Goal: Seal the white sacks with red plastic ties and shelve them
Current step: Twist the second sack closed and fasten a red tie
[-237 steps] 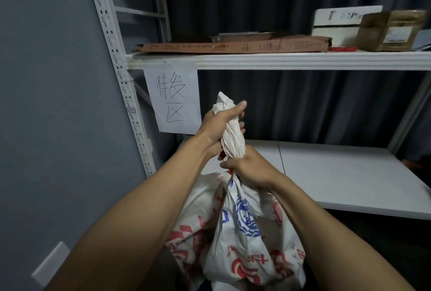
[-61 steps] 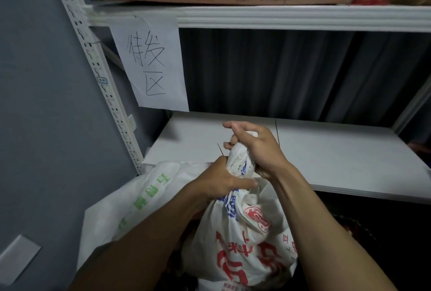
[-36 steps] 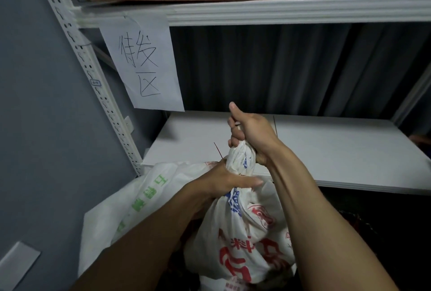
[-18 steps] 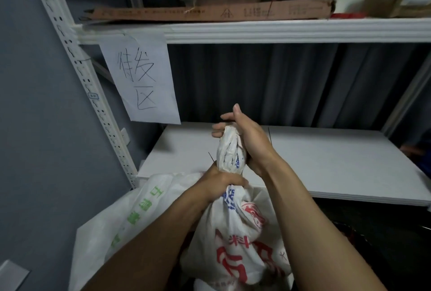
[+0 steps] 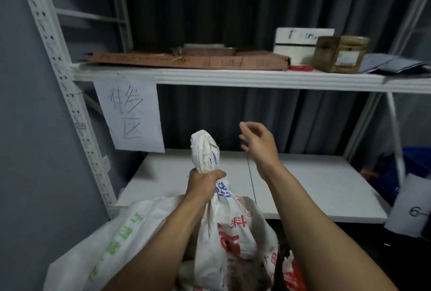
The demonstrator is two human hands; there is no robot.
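Your right hand (image 5: 258, 143) has let go of the twisted neck and now hangs up and to the right of it, fingers loosely curled round nothing. Your left hand (image 5: 205, 182) clenches the white sack (image 5: 233, 227) at its neck, with the bunched top standing above the fist. Down to the fist's left lies a green-printed sack (image 5: 112, 244), and behind the fist is the white lower shelf (image 5: 314, 188).

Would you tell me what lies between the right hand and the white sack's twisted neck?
Nothing, in the head view: the right hand is apart from the sack's twisted neck; only dark curtain shows behind.
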